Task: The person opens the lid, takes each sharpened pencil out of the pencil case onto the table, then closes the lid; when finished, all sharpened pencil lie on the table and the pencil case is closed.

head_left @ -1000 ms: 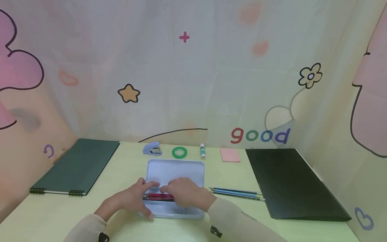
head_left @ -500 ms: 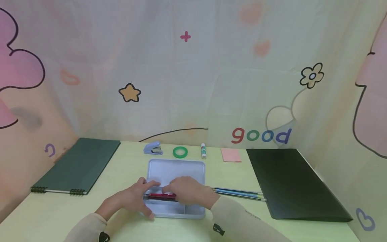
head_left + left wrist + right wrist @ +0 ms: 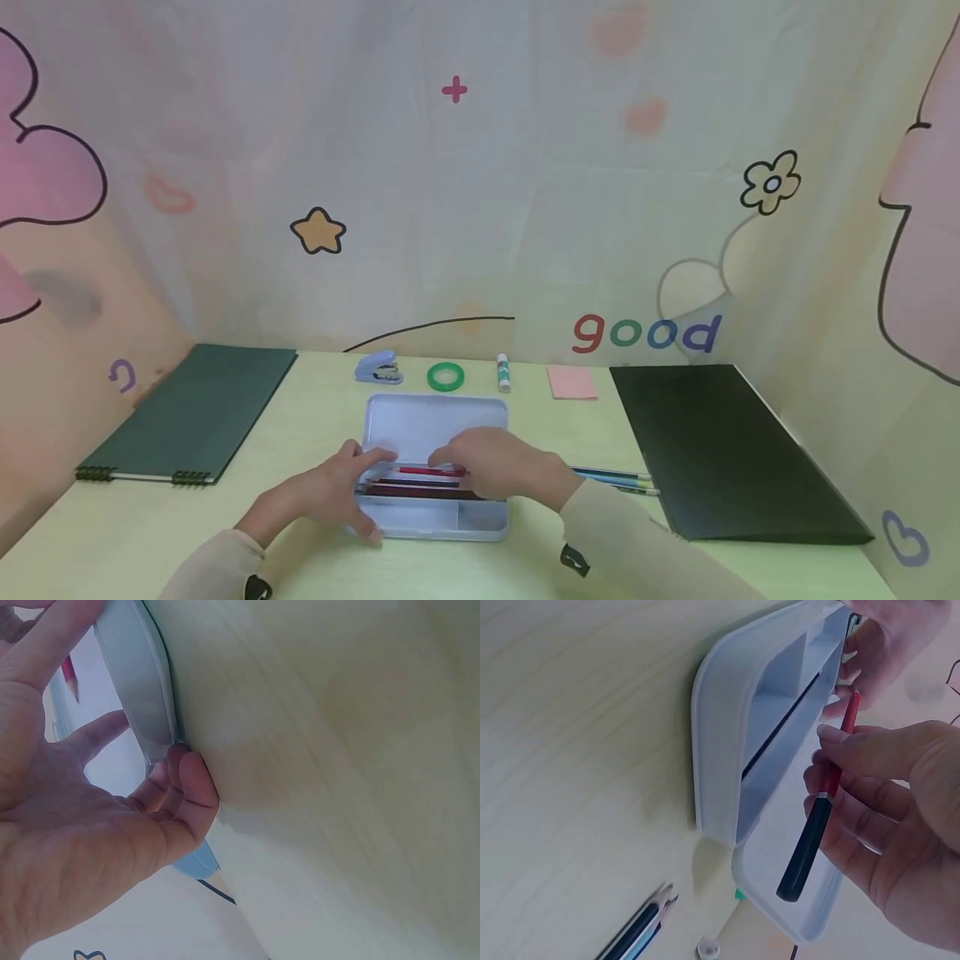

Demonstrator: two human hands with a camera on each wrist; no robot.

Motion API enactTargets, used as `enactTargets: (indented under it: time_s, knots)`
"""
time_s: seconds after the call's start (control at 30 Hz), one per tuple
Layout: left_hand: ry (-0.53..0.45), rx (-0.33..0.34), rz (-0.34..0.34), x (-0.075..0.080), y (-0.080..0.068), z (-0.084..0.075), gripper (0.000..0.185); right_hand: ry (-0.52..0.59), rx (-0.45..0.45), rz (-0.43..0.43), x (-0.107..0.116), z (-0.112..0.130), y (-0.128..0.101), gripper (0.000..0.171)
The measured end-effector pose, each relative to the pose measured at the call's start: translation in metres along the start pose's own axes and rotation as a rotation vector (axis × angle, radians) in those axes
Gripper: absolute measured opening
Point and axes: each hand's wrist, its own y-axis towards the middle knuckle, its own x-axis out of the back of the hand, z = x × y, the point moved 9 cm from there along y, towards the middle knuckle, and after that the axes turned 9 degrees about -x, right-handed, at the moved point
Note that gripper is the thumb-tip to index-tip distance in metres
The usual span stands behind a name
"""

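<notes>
A light blue pencil case (image 3: 435, 421) lies open at the middle of the desk, lid tipped back. My left hand (image 3: 369, 493) grips its left end, thumb at the front corner and fingers curled round the rim (image 3: 142, 697). My right hand (image 3: 444, 463) pinches a red pencil with a black end (image 3: 821, 802) just above the case's tray (image 3: 735, 750). The red pencil (image 3: 429, 471) lies level across the tray. Dark red pencils (image 3: 412, 492) lie inside the tray below it. My left hand (image 3: 885, 637) shows at the tray's far end in the right wrist view.
Blue pencils (image 3: 618, 477) lie on the desk right of the case, also seen as pencil tips (image 3: 641, 930). A green spiral notebook (image 3: 191, 412) sits left, a black folder (image 3: 720, 450) right. Along the back stand a stapler (image 3: 378, 367), green tape (image 3: 446, 377), glue stick (image 3: 503, 373) and pink notes (image 3: 572, 382).
My right hand has moved right and slightly back, lifting one red pencil off the tray and uncovering the dark red pencils below. The left hand has stayed on the case.
</notes>
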Motion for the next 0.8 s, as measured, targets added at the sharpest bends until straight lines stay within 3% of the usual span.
enactTargets:
  time_s: [0.33, 0.8]
  knots:
    - [-0.008, -0.007, -0.001, -0.001, 0.0, -0.001, 0.093, 0.111, -0.03, -0.015, 0.008, -0.041, -0.037, 0.037]
    - [-0.009, 0.009, -0.001, 0.0, -0.001, 0.0, 0.094, 0.23, -0.129, 0.01, -0.001, -0.102, -0.084, 0.035]
